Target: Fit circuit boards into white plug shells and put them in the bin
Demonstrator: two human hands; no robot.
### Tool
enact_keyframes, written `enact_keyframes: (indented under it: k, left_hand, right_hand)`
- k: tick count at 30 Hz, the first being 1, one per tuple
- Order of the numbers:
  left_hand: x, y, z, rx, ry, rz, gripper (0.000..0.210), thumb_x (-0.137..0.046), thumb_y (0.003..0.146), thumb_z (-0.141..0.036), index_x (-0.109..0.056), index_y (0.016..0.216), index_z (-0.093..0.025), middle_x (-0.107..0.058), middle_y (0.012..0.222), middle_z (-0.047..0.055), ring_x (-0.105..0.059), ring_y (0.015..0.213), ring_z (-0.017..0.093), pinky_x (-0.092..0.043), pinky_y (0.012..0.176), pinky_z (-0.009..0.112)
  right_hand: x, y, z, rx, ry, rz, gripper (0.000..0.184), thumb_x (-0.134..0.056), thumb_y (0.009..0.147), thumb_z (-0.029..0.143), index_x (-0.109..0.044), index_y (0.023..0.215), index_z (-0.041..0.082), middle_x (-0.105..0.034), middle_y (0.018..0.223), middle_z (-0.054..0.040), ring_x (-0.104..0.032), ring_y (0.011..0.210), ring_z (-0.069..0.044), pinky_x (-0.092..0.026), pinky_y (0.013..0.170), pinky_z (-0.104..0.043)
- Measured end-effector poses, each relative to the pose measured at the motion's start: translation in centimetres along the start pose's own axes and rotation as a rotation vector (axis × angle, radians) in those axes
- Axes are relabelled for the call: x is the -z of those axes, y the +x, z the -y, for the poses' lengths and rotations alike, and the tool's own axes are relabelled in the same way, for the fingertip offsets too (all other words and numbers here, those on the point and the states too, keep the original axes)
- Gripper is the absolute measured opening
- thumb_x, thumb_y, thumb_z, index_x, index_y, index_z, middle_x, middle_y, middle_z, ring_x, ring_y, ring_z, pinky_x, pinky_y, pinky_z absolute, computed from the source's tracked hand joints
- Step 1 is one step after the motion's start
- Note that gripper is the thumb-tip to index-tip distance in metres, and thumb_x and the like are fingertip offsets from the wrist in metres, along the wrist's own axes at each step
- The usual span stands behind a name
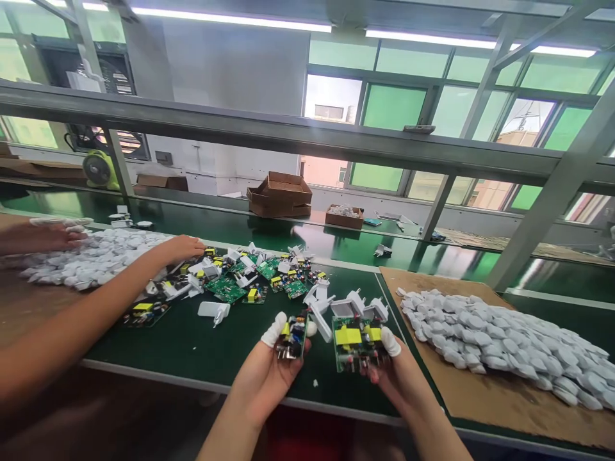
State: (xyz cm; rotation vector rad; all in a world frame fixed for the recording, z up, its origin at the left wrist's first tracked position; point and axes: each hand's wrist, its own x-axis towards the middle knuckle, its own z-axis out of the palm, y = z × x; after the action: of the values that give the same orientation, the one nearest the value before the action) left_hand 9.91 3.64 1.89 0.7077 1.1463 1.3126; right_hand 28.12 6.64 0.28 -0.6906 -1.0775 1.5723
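Note:
My left hand (276, 368) is closed around a small circuit board (293, 338) with a yellow block and dark parts on it, seen nearly edge-on. In my right hand (396, 365) another circuit board (355, 342) is gripped, its face with two yellow blocks turned toward me. White finger covers show on both my hands. Just beyond the boards lie several white plastic plug housings (348, 304), one of them leaning close to my left hand's board. A pile of green circuit boards (228, 289) mixed with white plug pieces spreads farther left on the green table.
On cardboard at the right lies a heap of white plastic pieces (490, 333). Another white heap (106, 253) is at the left, where a co-worker's arms (120, 282) reach in. Behind stand cardboard boxes (281, 194), a green fan (100, 169) and a metal frame (269, 131).

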Motion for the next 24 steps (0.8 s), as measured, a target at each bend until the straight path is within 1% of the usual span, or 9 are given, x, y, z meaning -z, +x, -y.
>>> enact_keyframes:
  k: [4, 7, 10, 12, 16, 18, 20, 22, 24]
  left_hand:
    - [1.9, 2.2, 0.0, -0.208, 0.572, -0.247, 0.031, -0.037, 0.075, -0.030, -0.046, 0.098, -0.011, -0.057, 0.088, 0.013, -0.055, 0.082, 0.023, -0.043, 0.072, 0.037]
    - [2.8, 2.9, -0.4, -0.313, 0.848, -0.434, 0.032, -0.041, 0.068, -0.018, -0.048, 0.095, -0.003, -0.049, 0.099, 0.024, -0.033, 0.107, 0.040, -0.020, 0.086, 0.056]
    - [2.5, 2.6, -0.6, -0.485, 1.003, -0.551, 0.040, -0.035, 0.072, -0.023, -0.042, 0.104, -0.001, -0.037, 0.113, 0.025, -0.017, 0.116, 0.037, -0.011, 0.093, 0.050]
    - [2.0, 2.0, -0.2, -0.489, 0.921, -0.431, 0.043, -0.035, 0.073, -0.034, -0.041, 0.106, -0.007, -0.042, 0.112, 0.019, -0.029, 0.112, 0.030, -0.020, 0.093, 0.041]
    - [0.4, 1.2, 1.3, -0.191, 0.499, 0.094, 0.041, -0.047, 0.063, -0.049, -0.049, 0.083, -0.013, -0.058, 0.079, 0.009, -0.055, 0.066, 0.019, -0.041, 0.058, 0.028]
    - [-0.2, 0.9, 1.8, -0.063, 0.205, 0.214, 0.037, -0.049, 0.061, -0.049, -0.048, 0.072, -0.014, -0.055, 0.060, 0.003, -0.050, 0.046, 0.011, -0.036, 0.045, 0.021]
    - [-0.4, 1.0, 2.0, 0.040, -0.061, 0.243, 0.033, -0.045, 0.065, -0.048, -0.044, 0.066, -0.015, -0.048, 0.051, -0.002, -0.045, 0.040, 0.007, -0.036, 0.044, 0.019]
    - [-0.1, 1.2, 1.8, -0.011, 0.111, 0.193, 0.033, -0.028, 0.073, -0.046, -0.041, 0.070, -0.016, -0.049, 0.054, -0.001, -0.048, 0.044, 0.008, -0.040, 0.048, 0.020]
    - [0.3, 1.7, 1.3, -0.176, 0.592, 0.101, 0.035, -0.019, 0.077, -0.042, -0.043, 0.073, -0.017, -0.054, 0.062, 0.002, -0.054, 0.054, 0.012, -0.044, 0.055, 0.024]
  right_hand:
    - [0.5, 1.1, -0.4, -0.077, -0.134, -0.043, 0.041, -0.064, 0.055, 0.052, -0.053, 0.067, 0.014, -0.055, 0.051, 0.0018, -0.045, 0.034, -0.006, -0.039, 0.040, -0.019]
    - [0.6, 1.7, -1.1, -0.100, -0.196, -0.055, 0.039, -0.065, 0.058, 0.046, -0.054, 0.075, 0.013, -0.057, 0.059, 0.0009, -0.047, 0.036, -0.006, -0.039, 0.038, -0.019]
    - [0.1, 1.9, -1.8, -0.077, -0.222, -0.057, 0.040, -0.064, 0.058, 0.046, -0.053, 0.079, 0.014, -0.057, 0.061, 0.0011, -0.047, 0.036, -0.007, -0.040, 0.040, -0.020]
    - [-0.5, 2.0, -2.1, -0.033, -0.218, -0.052, 0.041, -0.063, 0.059, 0.048, -0.052, 0.080, 0.014, -0.057, 0.065, 0.0009, -0.047, 0.038, -0.007, -0.041, 0.042, -0.021]
    - [-1.9, 1.6, -2.4, 0.042, -0.137, -0.020, 0.039, -0.063, 0.060, 0.047, -0.052, 0.082, 0.017, -0.057, 0.067, 0.0015, -0.046, 0.043, -0.008, -0.039, 0.043, -0.022]
    - [-2.5, 1.4, -2.4, 0.013, -0.029, 0.030, 0.037, -0.063, 0.060, 0.047, -0.053, 0.076, 0.016, -0.054, 0.058, 0.0022, -0.043, 0.039, -0.007, -0.037, 0.043, -0.022]
    - [-2.9, 1.3, -2.1, -0.023, 0.057, 0.046, 0.039, -0.061, 0.059, 0.052, -0.052, 0.068, 0.015, -0.050, 0.050, 0.0040, -0.039, 0.035, -0.005, -0.037, 0.044, -0.023]
    - [-2.6, 1.7, -1.4, -0.033, -0.026, -0.013, 0.044, -0.056, 0.056, 0.059, -0.048, 0.065, 0.017, -0.048, 0.048, 0.0051, -0.037, 0.033, -0.005, -0.039, 0.047, -0.025]
    - [-1.8, 2.8, -0.4, -0.047, -0.198, -0.084, 0.045, -0.051, 0.059, 0.062, -0.044, 0.064, 0.018, -0.048, 0.050, 0.0045, -0.038, 0.034, -0.006, -0.040, 0.048, -0.025]
